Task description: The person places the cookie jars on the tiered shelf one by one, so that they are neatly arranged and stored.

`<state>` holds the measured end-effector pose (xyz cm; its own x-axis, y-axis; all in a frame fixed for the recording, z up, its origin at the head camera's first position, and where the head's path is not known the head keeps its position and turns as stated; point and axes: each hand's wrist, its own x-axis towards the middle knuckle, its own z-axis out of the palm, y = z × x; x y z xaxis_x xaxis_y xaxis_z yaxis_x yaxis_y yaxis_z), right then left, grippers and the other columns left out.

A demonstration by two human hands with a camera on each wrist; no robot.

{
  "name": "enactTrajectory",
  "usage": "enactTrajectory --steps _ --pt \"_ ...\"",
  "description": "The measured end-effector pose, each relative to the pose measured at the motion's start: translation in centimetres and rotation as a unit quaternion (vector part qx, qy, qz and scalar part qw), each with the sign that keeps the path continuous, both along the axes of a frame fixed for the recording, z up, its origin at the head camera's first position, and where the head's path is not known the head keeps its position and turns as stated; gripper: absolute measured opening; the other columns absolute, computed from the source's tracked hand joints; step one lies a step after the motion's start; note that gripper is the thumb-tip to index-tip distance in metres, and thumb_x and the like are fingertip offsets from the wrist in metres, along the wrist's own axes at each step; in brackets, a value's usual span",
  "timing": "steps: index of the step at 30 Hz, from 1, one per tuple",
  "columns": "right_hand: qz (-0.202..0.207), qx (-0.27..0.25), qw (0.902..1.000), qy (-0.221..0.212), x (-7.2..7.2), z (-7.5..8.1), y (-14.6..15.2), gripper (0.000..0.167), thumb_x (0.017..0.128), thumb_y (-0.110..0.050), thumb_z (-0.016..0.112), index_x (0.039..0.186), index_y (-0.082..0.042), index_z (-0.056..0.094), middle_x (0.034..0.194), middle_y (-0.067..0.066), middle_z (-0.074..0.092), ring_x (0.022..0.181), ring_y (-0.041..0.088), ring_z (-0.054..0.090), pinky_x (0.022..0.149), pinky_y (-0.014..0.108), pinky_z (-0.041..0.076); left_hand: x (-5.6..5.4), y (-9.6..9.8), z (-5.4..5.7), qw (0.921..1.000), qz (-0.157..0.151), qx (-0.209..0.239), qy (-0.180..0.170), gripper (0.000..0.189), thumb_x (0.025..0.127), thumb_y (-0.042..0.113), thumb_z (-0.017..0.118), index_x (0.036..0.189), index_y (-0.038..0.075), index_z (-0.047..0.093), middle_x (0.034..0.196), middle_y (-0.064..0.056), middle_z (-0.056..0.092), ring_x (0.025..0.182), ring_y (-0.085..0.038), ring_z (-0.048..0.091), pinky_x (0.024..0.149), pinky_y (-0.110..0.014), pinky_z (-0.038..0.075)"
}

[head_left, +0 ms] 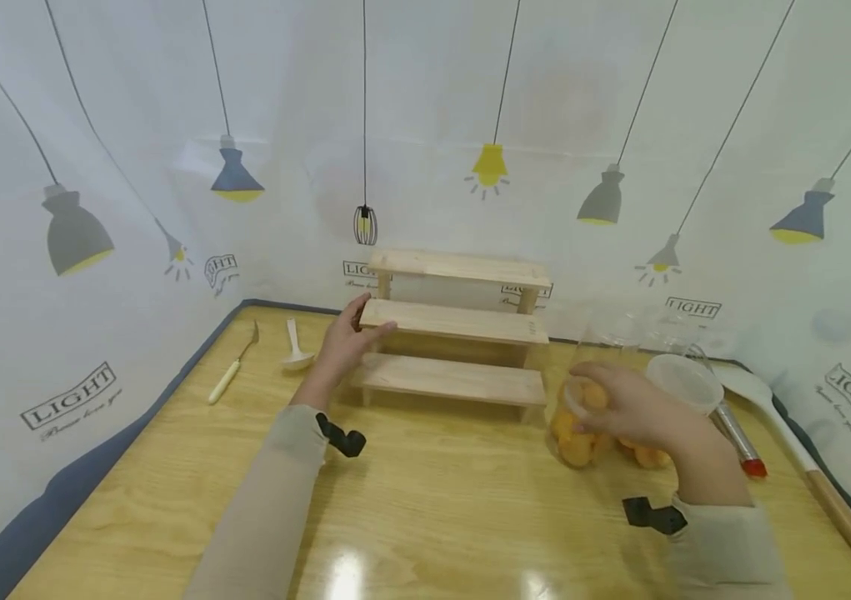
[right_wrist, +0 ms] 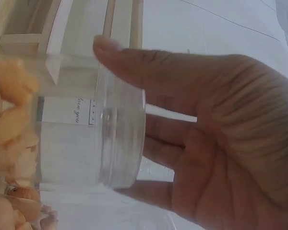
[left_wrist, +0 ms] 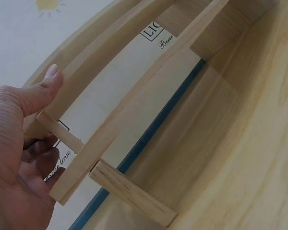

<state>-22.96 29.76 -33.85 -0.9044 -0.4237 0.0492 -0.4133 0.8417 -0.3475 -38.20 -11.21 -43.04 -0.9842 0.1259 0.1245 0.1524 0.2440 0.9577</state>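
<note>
A three-tier wooden stand [head_left: 455, 321] stands at the back of the table. My left hand [head_left: 342, 346] grips the left end of its middle tier, thumb on top and fingers curled underneath, as the left wrist view shows. On the right, my right hand [head_left: 643, 408] holds a clear jar [head_left: 571, 433] from above, by its clear lid [right_wrist: 122, 139]. Thumb and fingers spread around that lid. Orange pieces [right_wrist: 14, 124] fill the lower part of the jar; their exact kind is unclear. In the head view the jar appears upright beside the stand's right end.
Behind my right hand is a round whitish lid [head_left: 683, 383], with more orange pieces [head_left: 646, 456] below. Farther right lie a red-tipped brush [head_left: 740, 442] and a wooden-handled spatula [head_left: 808, 450]. A white spoon [head_left: 295, 354] and a cream-handled fork-like utensil [head_left: 226, 379] lie left.
</note>
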Motion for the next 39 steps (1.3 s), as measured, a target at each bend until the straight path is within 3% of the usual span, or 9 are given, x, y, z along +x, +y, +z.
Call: enactTrajectory --steps 9,15,24,32,39 --pt "-0.018 -0.007 0.9991 -0.037 -0.25 -0.36 0.23 0.098 0.08 -0.045 0.085 0.149 0.007 0.038 0.146 0.032 0.045 0.132 0.053 0.042 0.104 0.067 0.037 -0.23 -0.08 -0.02 0.9998 0.012 -0.015 0.009 0.102 0.081 0.06 0.077 0.161 0.021 0.027 0.163 -0.007 0.03 0.147 -0.031 0.031 0.116 -0.047 0.033" --pt "-0.022 -0.003 0.9992 -0.033 -0.44 -0.57 0.39 0.1 0.078 -0.045 0.086 0.148 0.008 0.039 0.138 0.029 0.054 0.125 0.048 0.052 0.1 0.063 0.044 -0.32 0.05 -0.06 0.9999 0.011 -0.011 0.007 0.104 0.08 0.061 0.077 0.161 0.021 0.026 0.164 -0.008 0.027 0.149 -0.031 0.028 0.119 -0.047 0.029" --pt "-0.025 0.006 0.9988 -0.041 -0.37 -0.59 0.34 0.105 0.078 -0.051 0.084 0.153 0.005 0.035 0.152 0.03 0.039 0.135 0.051 0.041 0.106 0.066 0.037 -0.44 -0.07 -0.24 0.9998 0.01 -0.014 -0.001 0.107 0.078 0.064 0.077 0.162 0.022 0.024 0.165 -0.007 0.025 0.149 -0.031 0.026 0.119 -0.046 0.028" --pt "-0.025 -0.02 0.9984 -0.046 -0.62 -0.85 0.47 0.102 0.077 -0.053 0.084 0.149 0.004 0.039 0.137 0.026 0.056 0.123 0.045 0.055 0.096 0.062 0.047 -0.44 -0.07 -0.22 0.9998 0.013 -0.015 0.002 0.105 0.079 0.063 0.077 0.161 0.023 0.026 0.165 -0.006 0.025 0.15 -0.029 0.026 0.119 -0.045 0.028" --pt "-0.021 -0.015 0.9992 -0.032 -0.64 -0.76 0.34 0.1 0.077 -0.056 0.083 0.146 0.004 0.043 0.131 0.024 0.061 0.118 0.041 0.059 0.092 0.058 0.051 -0.35 -0.11 -0.17 0.9998 0.009 -0.017 0.001 0.105 0.079 0.063 0.077 0.161 0.022 0.025 0.165 -0.007 0.026 0.149 -0.029 0.027 0.119 -0.046 0.029"
